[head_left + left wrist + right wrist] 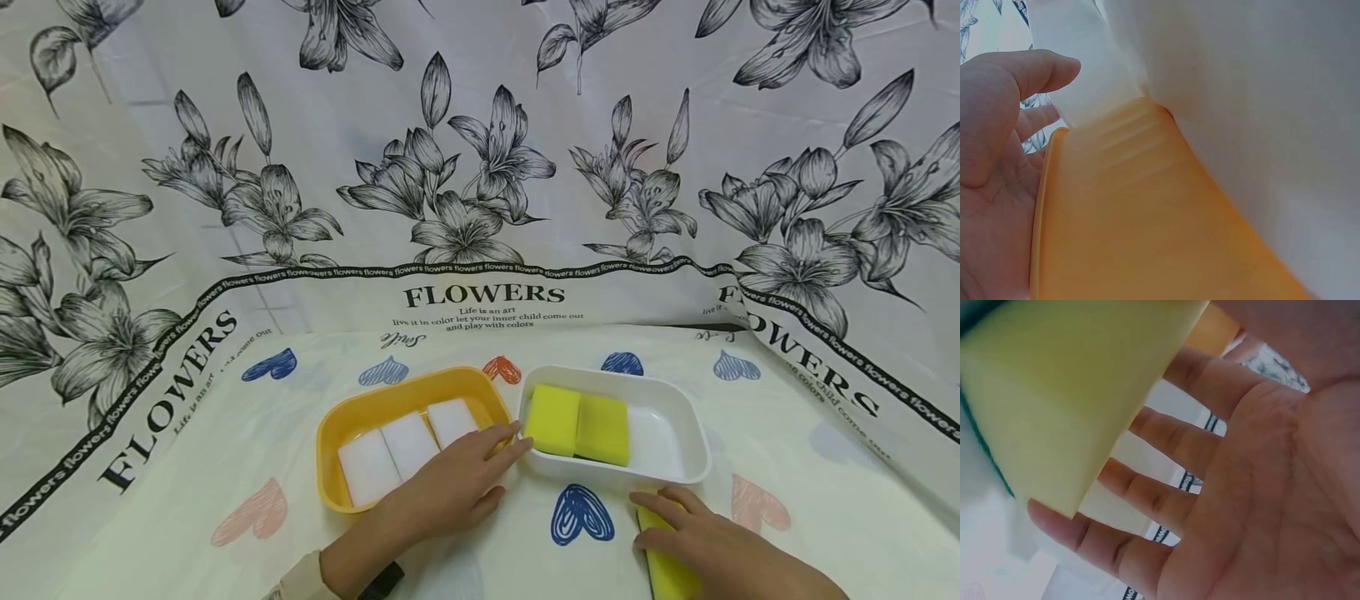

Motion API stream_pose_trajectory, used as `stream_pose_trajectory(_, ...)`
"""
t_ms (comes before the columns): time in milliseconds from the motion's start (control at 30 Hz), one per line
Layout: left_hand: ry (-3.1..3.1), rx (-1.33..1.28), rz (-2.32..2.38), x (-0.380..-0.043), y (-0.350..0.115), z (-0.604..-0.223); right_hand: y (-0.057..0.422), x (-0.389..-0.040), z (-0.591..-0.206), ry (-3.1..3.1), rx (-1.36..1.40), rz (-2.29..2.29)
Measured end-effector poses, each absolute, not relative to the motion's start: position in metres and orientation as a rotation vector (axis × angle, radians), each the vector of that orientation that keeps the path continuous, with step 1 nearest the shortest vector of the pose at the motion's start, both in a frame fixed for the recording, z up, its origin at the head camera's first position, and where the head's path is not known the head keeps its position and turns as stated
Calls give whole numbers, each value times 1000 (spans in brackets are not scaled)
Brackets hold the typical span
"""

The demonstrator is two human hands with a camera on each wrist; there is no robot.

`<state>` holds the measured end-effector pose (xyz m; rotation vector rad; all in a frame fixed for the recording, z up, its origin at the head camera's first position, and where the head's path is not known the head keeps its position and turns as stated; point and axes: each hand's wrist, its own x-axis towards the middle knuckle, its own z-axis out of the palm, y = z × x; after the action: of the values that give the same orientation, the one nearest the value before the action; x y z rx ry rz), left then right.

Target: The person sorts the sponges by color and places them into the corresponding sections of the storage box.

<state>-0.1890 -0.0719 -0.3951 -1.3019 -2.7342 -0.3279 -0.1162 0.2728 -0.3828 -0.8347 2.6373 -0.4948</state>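
My right hand (pixel 708 537) holds a yellow sponge (pixel 666 565) with a dark green layer along its edge, in front of the white tray (pixel 693 477). In the right wrist view, fingers (pixel 1166 437) lie along that sponge's edge; the thumb's contact is hidden. Two more yellow sponges (pixel 555 417) (pixel 603 428) sit side by side in the white tray's left part. My left hand (pixel 453 487) reaches across the orange tray's (pixel 324 458) right front, fingers loosely extended and fingertips near the white tray's left rim. Nothing is held in it.
Three white sponge blocks (pixel 408 446) lie in the orange tray, partly covered by my left hand. Both trays stand side by side on a white cloth with printed hearts (pixel 582 514). A flower-printed curtain (pixel 465 192) rises behind and along the sides.
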Motion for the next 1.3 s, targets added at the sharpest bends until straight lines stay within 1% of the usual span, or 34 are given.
stream_pose_trajectory(567, -2726, -1299, -330, -189, -74, -394, 271, -112, -369, 2624, -916, -450)
stream_pose_trajectory(1033, -2713, -1302, -327, -188, -72, -396, 260, -109, -349, 2629, -890, -408)
stream_pose_trajectory(1300, -2689, -1316, -323, -189, -73, -396, 261, -114, -333, 2680, -837, -343)
